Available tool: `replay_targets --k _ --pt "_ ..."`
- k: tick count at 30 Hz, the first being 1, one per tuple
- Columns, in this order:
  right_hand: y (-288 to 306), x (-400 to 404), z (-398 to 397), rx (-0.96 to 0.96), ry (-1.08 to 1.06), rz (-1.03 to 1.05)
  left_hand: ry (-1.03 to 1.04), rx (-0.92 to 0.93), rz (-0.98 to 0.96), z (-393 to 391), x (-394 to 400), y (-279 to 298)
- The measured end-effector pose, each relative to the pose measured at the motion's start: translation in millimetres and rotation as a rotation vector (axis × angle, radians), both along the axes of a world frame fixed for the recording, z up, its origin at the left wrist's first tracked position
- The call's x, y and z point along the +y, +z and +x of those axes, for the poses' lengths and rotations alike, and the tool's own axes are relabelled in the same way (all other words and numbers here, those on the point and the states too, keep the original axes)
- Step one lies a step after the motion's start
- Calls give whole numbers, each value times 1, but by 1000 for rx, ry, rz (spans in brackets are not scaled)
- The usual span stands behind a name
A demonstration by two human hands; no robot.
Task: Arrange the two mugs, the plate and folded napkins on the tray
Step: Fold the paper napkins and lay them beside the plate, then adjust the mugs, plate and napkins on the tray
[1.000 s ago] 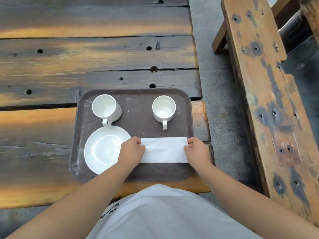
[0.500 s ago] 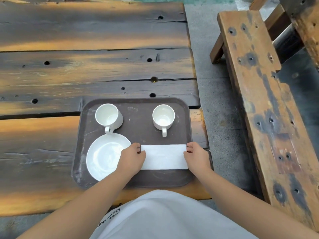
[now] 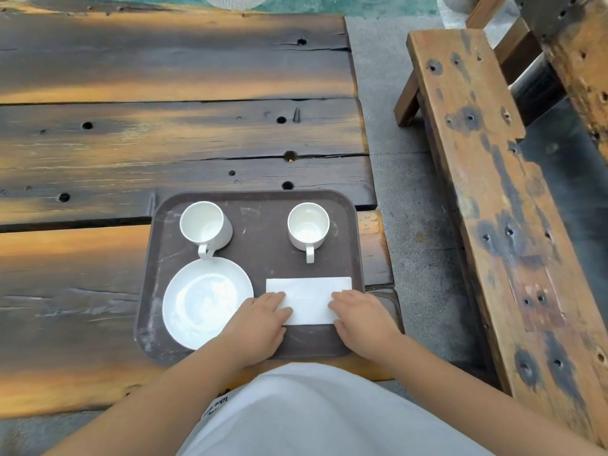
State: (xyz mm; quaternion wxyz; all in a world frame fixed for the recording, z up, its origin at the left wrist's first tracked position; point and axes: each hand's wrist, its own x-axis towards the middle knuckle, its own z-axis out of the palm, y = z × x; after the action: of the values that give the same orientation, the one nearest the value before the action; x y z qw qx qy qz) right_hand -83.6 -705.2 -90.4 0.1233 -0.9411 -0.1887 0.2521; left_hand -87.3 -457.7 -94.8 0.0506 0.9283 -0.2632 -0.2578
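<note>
White folded napkin (image 3: 307,299) lay flat on the tray (image 3: 263,205), pressed under the loosely spread fingers of the left hand (image 3: 258,319) and right hand (image 3: 360,315), grasping nothing. Beyond the fingers stood both mugs (image 3: 205,225); the plate (image 3: 205,302) sat beside the left fingers. The arrangement looked nearly complete.

Tray (image 3: 357,258) full: mugs (image 3: 205,227) (image 3: 308,227) at far corners, plate (image 3: 197,304) near left. Bare strip between mugs. Table (image 3: 164,133) beyond far edge open.
</note>
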Motion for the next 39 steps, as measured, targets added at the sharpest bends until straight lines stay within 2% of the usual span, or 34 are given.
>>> replay_targets --k 2,23,39 --pt "-2 0 -2 5 117 -89 -34 -8 52 -1 2 -3" --pt "5 6 -3 55 148 -157 -60 7 124 -3 3 10" --pt "38 42 -17 7 3 -67 311 -8 93 -25 33 42"
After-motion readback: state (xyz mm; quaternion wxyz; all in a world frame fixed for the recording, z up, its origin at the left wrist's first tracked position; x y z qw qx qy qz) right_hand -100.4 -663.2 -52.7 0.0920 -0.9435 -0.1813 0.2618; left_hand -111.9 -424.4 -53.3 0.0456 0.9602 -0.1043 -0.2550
